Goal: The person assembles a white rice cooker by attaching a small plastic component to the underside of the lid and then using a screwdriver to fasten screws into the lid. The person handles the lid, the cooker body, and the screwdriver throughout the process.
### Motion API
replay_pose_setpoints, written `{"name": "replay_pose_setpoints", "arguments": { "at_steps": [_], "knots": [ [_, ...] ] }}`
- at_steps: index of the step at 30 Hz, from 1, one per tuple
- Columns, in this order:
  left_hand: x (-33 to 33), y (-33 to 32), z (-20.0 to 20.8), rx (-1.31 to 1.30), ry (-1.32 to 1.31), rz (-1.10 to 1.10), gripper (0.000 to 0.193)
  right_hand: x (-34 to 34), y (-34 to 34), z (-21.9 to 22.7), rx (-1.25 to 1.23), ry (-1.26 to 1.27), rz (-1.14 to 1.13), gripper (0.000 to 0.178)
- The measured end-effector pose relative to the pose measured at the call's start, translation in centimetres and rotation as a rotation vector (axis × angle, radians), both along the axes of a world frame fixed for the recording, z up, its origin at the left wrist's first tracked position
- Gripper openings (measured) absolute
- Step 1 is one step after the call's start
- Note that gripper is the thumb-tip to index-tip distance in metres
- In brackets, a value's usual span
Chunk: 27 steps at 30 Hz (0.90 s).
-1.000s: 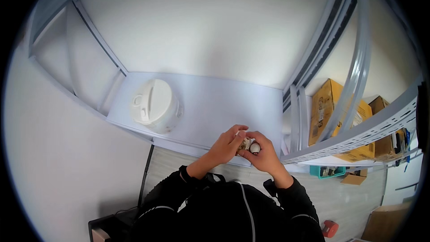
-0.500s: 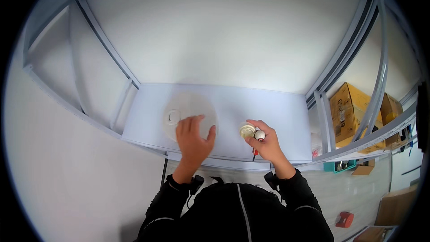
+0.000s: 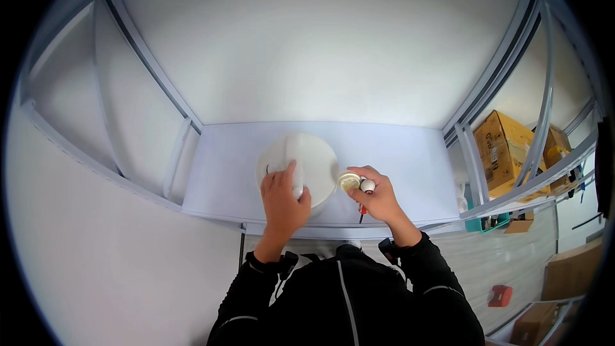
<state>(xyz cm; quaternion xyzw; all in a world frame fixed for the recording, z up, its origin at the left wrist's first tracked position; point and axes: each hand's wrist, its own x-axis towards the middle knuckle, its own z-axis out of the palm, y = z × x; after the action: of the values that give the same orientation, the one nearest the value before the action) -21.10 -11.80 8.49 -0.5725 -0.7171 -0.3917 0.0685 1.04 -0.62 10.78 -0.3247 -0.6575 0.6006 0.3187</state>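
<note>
On the white worktop (image 3: 224, 173) lies a large round, off-white housing (image 3: 320, 154) with a raised white bar (image 3: 295, 147) across its top. My left hand (image 3: 285, 205) closes around the near end of this bar, thumb on the right and fingers on the left. A small dark curved mark shows beside the fingers. In my right hand (image 3: 379, 200), just right of the housing, is a small round cream cap-like part (image 3: 350, 182), pinched by thumb and fingers. The same hand also holds a screwdriver (image 3: 362, 210) with a red handle and dark shaft. Next to the cap shows a white rounded knob (image 3: 368, 186).
A white panel (image 3: 307, 57) rises behind the worktop, with metal frame posts (image 3: 154, 57) at both sides. At the right stand yellow-brown cardboard boxes (image 3: 500, 154) and a teal bin (image 3: 490, 222). A red case (image 3: 500, 295) lies on the floor.
The round housing now sits farther right, nearer my right hand, and its raised bar shows. My left hand has gone from spread fingers to closing on the bar. The right hand keeps its hold.
</note>
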Motion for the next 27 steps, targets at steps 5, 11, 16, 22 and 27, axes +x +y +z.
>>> {"name": "replay_pose_setpoints", "arguments": {
  "at_steps": [5,11,16,22,27],
  "knots": [
    [-4.4,-0.9,1.6,-0.045,0.017,-0.172,0.060,0.7,1.5,-1.0,-0.024,-0.002,-0.042,0.041],
    [-1.8,1.0,0.2,0.013,0.028,0.103,0.049,-0.1,1.7,-1.5,-0.006,0.042,-0.031,0.040],
    [-2.3,1.0,0.3,-0.033,-0.051,0.135,0.045,0.3,1.5,-0.8,-0.028,0.012,-0.018,0.044],
    [-2.0,0.7,2.6,0.056,-0.161,0.122,0.044,1.2,1.6,-0.8,-0.035,0.053,-0.013,0.040],
    [-3.8,0.0,1.5,0.392,-0.770,-0.071,0.053,2.0,1.7,-0.2,0.008,0.069,-0.049,0.042]
  ]
}}
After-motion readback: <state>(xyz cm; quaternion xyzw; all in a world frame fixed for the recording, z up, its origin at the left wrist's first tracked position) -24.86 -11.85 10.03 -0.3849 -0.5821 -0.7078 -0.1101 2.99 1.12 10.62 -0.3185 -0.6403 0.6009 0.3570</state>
